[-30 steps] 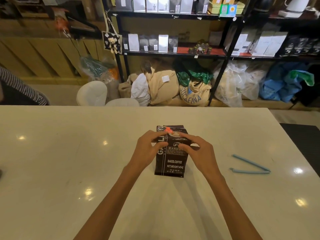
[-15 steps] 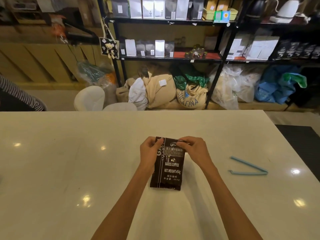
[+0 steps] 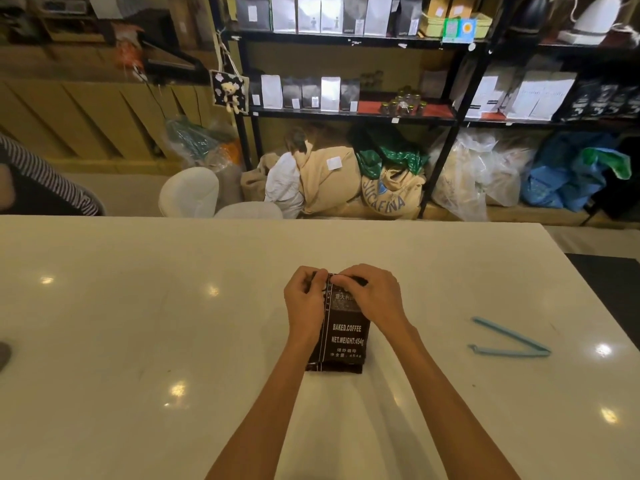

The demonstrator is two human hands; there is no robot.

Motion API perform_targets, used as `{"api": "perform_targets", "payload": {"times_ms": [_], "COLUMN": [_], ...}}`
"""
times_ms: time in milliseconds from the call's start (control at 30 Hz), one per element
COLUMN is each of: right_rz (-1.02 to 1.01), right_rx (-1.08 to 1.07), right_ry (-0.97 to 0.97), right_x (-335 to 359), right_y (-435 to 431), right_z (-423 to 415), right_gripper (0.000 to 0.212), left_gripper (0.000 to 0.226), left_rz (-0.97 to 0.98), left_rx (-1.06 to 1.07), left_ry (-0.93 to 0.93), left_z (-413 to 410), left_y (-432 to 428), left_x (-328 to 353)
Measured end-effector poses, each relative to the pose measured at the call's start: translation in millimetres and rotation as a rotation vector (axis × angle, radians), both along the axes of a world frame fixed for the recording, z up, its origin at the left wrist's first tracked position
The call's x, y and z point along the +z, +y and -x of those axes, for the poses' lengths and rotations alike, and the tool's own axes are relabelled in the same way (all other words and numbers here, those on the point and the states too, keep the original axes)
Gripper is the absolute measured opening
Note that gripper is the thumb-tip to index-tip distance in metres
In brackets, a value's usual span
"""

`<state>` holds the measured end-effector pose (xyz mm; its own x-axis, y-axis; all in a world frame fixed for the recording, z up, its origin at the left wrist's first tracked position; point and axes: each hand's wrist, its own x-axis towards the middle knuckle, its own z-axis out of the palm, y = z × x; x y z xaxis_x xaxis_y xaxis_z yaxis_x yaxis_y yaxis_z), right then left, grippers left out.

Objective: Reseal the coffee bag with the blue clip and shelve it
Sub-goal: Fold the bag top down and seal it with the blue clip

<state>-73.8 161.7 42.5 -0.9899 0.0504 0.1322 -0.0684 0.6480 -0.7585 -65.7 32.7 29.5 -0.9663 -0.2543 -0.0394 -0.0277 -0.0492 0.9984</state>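
Centrally, coffee bag (image 3: 341, 336) lying flat on white worktop (image 3: 138, 341), label up, text "BAKED.COFFEE" and "NET.WEIGHT:454g" readable, top end pointing away toward far edge. Left hand (image 3: 306, 306) and right hand (image 3: 372, 299) both over bag's top end, fingers curled and pinched shut on the dark top edge, knuckles nearly meeting at the middle; top looks folded over, exact fold hidden under hands. Forearms coming in from bottom of view, left one covering bag's lower left corner. Blue clip (image 3: 509, 342) on worktop well to the right of bag, sprung open in a V, hinge end to the right, untouched, apart from both hands. Beyond worktop: black shelf (image 3: 349, 114) stocked with white and dark pouches and small jars, more shelving to the right with white and black packs. Under shelf, burlap sacks (image 3: 384, 194), one printed with lettering, plus clear and blue plastic bags. White chair (image 3: 188, 192) just past far edge. Striped sleeve (image 3: 48, 178) of another person at left edge.
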Motion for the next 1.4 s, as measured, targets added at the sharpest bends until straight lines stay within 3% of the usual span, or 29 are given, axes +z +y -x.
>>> {"api": "perform_targets", "payload": {"times_ms": [67, 200, 333, 533, 700, 800, 900, 1033, 1167, 1300, 1400], "right_rz": [0.155, 0.383, 0.517, 0.678, 0.681, 0.772, 0.700, 0.620, 0.642, 0.619, 0.660], "right_rx": [-0.060, -0.189, -0.348, -0.417, -0.442, -0.361, -0.269, -0.448, -0.530, -0.545, -0.380], "right_ry": [0.028, 0.055, 0.069, 0.088, 0.047, -0.037, -0.105, -0.006, 0.019, 0.033, -0.092], "right_x": [-2.2, -6.1, -11.6, -20.2, -33.2, -34.2, -42.5, -51.5, -55.2, -54.9, -52.3], "right_y": [-1.0, -6.8, -6.3, -5.6, -3.9, -0.6, -7.0, -13.2, -13.2, -18.8, -14.1], "right_z": [-0.2, -5.9, -9.6, -3.8, -0.4, -2.2, -9.9, -14.8, -11.1, -10.5, -11.5], "right_gripper": [0.004, 0.013, 0.010, 0.013, 0.023, 0.032, 0.035, 0.037, 0.038, 0.039, 0.037], "left_gripper": [0.016, 0.015, 0.015, 0.018, 0.017, 0.015, 0.012, 0.013, 0.027, 0.015, 0.014], "left_rz": [-0.051, -0.111, -0.098, -0.159, -0.149, -0.168, -0.157, -0.172, -0.141, -0.098, -0.018], "left_rx": [0.044, 0.083, 0.057, 0.098, 0.122, 0.190, 0.198, -0.027, -0.311, -0.243, -0.159], "left_ry": [-0.008, -0.018, -0.020, -0.026, -0.014, -0.035, -0.032, -0.084, -0.147, -0.162, -0.123], "left_z": [2.5, 8.0, 12.8, 16.7, 14.9, 12.8, 8.0, 7.0, -10.0, -20.8, -21.3], "left_y": [4.2, 11.3, 18.7, 18.8, 19.8, 19.4, 19.2, 14.7, 4.9, 10.0, 13.5], "left_x": [0.0, -2.1, -2.8, -8.0, -13.5, -19.1, -26.7, -30.7, -41.8, -48.1, -51.7]}}
